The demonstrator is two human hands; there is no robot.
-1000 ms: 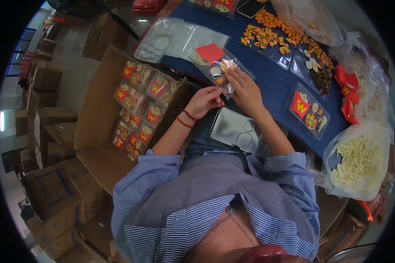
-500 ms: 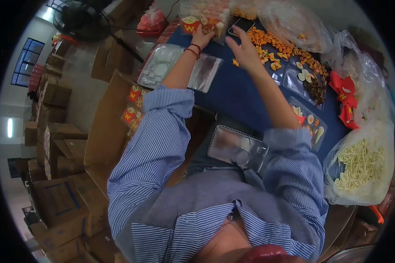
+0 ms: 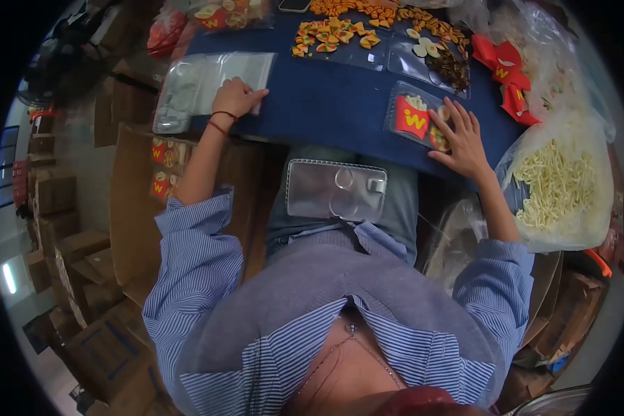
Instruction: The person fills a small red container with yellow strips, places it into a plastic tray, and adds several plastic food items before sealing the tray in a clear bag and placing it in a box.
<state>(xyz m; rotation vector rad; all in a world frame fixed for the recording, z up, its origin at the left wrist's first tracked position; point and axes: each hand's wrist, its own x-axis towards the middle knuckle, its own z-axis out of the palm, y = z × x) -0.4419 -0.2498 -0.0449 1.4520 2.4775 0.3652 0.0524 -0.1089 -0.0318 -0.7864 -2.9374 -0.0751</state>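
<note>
My left hand (image 3: 234, 99) rests at the right side of a stack of clear plastic pouches (image 3: 208, 69), fingers curled on the top pouch's edge and thumb pointing right. My right hand (image 3: 463, 142) lies with fingers spread over a clear pouch near the table's front edge. Inside that pouch show a red fries box (image 3: 412, 118) with a yellow W, pale fries and small round pieces partly hidden under my fingers. Behind it lies another clear pouch with white egg-like pieces (image 3: 425, 47) and dark brown leafy pieces (image 3: 448, 69).
Orange wedge-shaped pieces (image 3: 333, 33) lie along the back of the blue table (image 3: 312, 97). Red boxes (image 3: 503, 66) and a bag of pale noodle-like strips (image 3: 558, 184) are at the right. A clear case (image 3: 336, 191) rests on my lap. An open carton (image 3: 135, 201) stands left.
My left hand has come back from the filled bag at the rear to the pouch stack. My right hand has moved from the orange pieces to the fries pouch. The view has shifted.
</note>
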